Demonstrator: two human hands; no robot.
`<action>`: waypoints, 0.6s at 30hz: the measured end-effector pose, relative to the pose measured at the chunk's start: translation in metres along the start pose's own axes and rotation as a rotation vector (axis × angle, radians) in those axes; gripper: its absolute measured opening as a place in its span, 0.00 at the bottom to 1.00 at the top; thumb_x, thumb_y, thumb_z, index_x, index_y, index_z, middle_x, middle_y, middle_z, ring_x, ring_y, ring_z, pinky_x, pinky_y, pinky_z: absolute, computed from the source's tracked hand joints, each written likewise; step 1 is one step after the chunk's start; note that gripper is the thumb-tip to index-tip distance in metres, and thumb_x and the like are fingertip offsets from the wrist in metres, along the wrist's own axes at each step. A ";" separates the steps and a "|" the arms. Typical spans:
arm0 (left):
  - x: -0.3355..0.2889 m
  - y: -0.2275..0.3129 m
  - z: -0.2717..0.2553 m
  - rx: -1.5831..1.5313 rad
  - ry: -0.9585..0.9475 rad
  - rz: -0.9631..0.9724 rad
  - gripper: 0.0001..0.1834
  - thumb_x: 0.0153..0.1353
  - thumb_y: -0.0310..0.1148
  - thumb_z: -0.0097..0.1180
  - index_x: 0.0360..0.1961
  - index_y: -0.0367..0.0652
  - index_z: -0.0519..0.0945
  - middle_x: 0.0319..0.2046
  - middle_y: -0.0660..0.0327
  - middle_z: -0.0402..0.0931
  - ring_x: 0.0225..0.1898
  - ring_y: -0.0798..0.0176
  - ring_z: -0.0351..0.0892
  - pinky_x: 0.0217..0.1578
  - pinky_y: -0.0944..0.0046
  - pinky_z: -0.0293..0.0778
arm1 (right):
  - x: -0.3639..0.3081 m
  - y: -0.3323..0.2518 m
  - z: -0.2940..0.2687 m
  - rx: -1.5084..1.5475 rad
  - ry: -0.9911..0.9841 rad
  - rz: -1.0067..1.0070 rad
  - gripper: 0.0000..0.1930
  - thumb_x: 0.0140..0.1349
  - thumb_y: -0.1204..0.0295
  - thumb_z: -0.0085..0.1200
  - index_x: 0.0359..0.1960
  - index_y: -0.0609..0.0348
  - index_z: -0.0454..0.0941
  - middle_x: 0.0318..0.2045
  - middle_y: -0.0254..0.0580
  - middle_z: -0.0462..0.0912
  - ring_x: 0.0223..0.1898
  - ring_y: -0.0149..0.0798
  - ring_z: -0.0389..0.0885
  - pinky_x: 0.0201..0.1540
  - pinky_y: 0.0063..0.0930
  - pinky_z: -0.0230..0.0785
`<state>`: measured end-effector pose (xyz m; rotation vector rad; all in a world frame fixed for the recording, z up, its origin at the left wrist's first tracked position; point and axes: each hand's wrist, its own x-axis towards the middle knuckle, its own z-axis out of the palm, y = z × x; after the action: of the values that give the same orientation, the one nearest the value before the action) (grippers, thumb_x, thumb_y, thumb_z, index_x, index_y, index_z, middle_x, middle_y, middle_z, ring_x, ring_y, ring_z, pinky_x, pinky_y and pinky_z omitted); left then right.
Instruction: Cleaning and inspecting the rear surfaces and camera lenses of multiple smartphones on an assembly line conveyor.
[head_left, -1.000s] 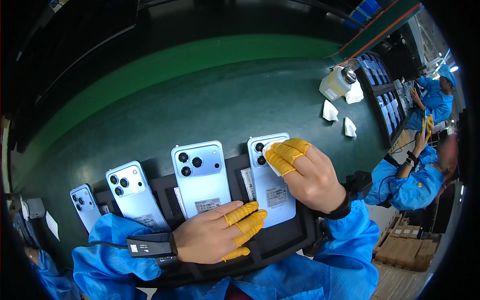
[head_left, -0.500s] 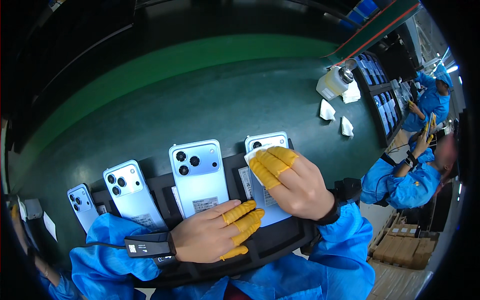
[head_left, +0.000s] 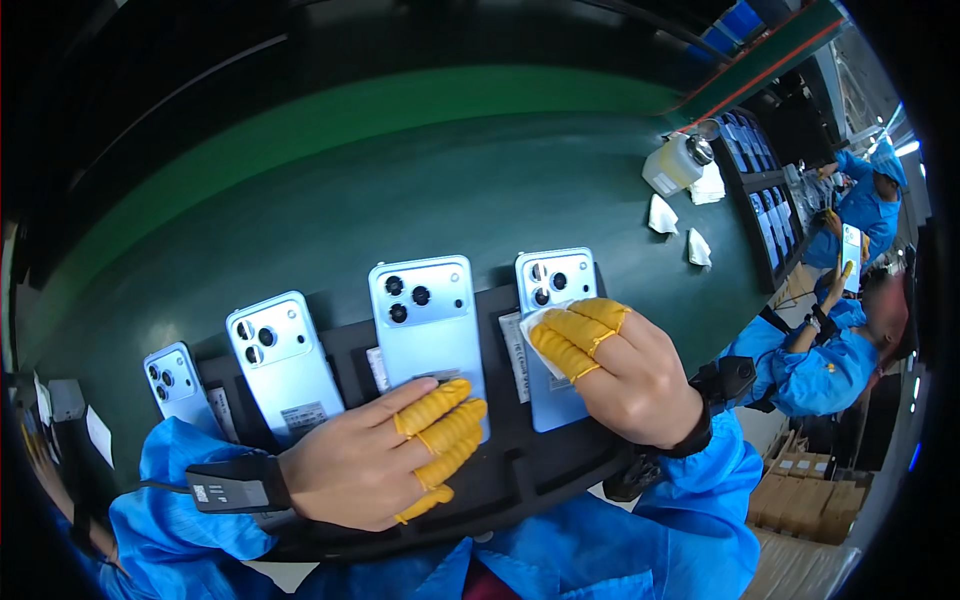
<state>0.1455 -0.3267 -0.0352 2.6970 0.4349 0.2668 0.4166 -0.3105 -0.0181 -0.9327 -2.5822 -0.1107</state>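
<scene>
My right hand point(head_left: 640, 385), with yellow finger cots, presses a folded white cloth point(head_left: 536, 334) on the back of the rightmost light-blue phone point(head_left: 552, 408), just below its camera lenses. My left hand point(head_left: 365, 465), also in yellow cots, lies with fingers stretched over the lower back of the neighbouring blue phone point(head_left: 427, 345). Two more blue phones, one point(head_left: 275, 350) beside it and a smaller-looking one point(head_left: 185, 398) at the far left, lie camera side up. All of them rest in a black tray point(head_left: 508, 450). My left sleeve and hand hide parts of the phones.
A white bottle point(head_left: 674, 168) with a metal top stands at the back right of the green table point(head_left: 400, 190). Crumpled white cloths point(head_left: 661, 215) lie near it. Further right are black trays point(head_left: 758, 190) of phones, co-workers in blue point(head_left: 815, 365) and brown cartons point(head_left: 805, 505).
My right hand and the cloth have moved from the camera lenses down the phone's back. My left hand has shifted left onto the neighbouring phone. The whole view has shifted slightly.
</scene>
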 end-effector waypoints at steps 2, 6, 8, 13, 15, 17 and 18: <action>-0.010 0.000 -0.006 0.093 -0.038 0.018 0.21 0.58 0.36 0.54 0.50 0.36 0.79 0.52 0.51 0.76 0.62 0.49 0.68 0.67 0.49 0.54 | 0.017 -0.003 0.006 0.023 0.027 -0.047 0.15 0.38 0.78 0.58 0.33 0.66 0.81 0.37 0.45 0.80 0.37 0.43 0.78 0.42 0.31 0.76; -0.024 -0.005 0.012 0.038 -0.011 -0.031 0.23 0.61 0.42 0.54 0.53 0.38 0.77 0.54 0.52 0.75 0.63 0.51 0.67 0.69 0.50 0.49 | 0.055 -0.008 0.039 0.132 0.083 -0.150 0.19 0.37 0.78 0.57 0.36 0.67 0.81 0.35 0.44 0.79 0.39 0.45 0.80 0.42 0.34 0.77; -0.023 -0.006 0.015 -0.011 -0.007 -0.032 0.24 0.61 0.44 0.54 0.54 0.39 0.77 0.55 0.52 0.74 0.62 0.52 0.67 0.69 0.51 0.49 | 0.071 -0.007 0.049 0.167 0.051 -0.214 0.16 0.37 0.77 0.56 0.33 0.67 0.80 0.31 0.42 0.76 0.37 0.44 0.78 0.42 0.35 0.76; -0.024 -0.011 0.016 -0.090 0.017 -0.038 0.27 0.62 0.48 0.52 0.55 0.38 0.76 0.57 0.54 0.72 0.61 0.55 0.69 0.68 0.55 0.52 | 0.075 -0.009 0.044 0.152 -0.061 -0.244 0.17 0.38 0.77 0.57 0.35 0.67 0.80 0.32 0.42 0.77 0.36 0.43 0.78 0.42 0.34 0.76; -0.026 -0.010 0.013 -0.104 -0.003 -0.051 0.27 0.62 0.48 0.52 0.54 0.37 0.76 0.56 0.54 0.73 0.60 0.56 0.70 0.68 0.55 0.53 | 0.064 -0.012 0.042 0.050 -0.075 -0.162 0.19 0.37 0.77 0.57 0.37 0.67 0.81 0.36 0.43 0.79 0.36 0.42 0.78 0.42 0.32 0.76; -0.026 -0.008 0.011 -0.114 -0.024 -0.063 0.27 0.62 0.48 0.53 0.53 0.37 0.77 0.55 0.54 0.74 0.59 0.58 0.71 0.68 0.56 0.53 | 0.060 -0.014 0.036 0.029 -0.073 -0.172 0.21 0.37 0.77 0.57 0.39 0.67 0.81 0.39 0.44 0.80 0.38 0.43 0.79 0.42 0.31 0.76; -0.026 -0.009 0.010 -0.087 0.008 -0.051 0.27 0.62 0.48 0.52 0.52 0.37 0.78 0.54 0.54 0.75 0.58 0.58 0.72 0.68 0.55 0.54 | 0.057 -0.017 0.034 0.029 -0.108 -0.147 0.22 0.37 0.77 0.56 0.40 0.67 0.81 0.38 0.45 0.80 0.38 0.43 0.79 0.43 0.32 0.76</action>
<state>0.1211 -0.3312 -0.0514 2.5974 0.4829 0.2760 0.3547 -0.2831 -0.0264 -0.7571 -2.7430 -0.0652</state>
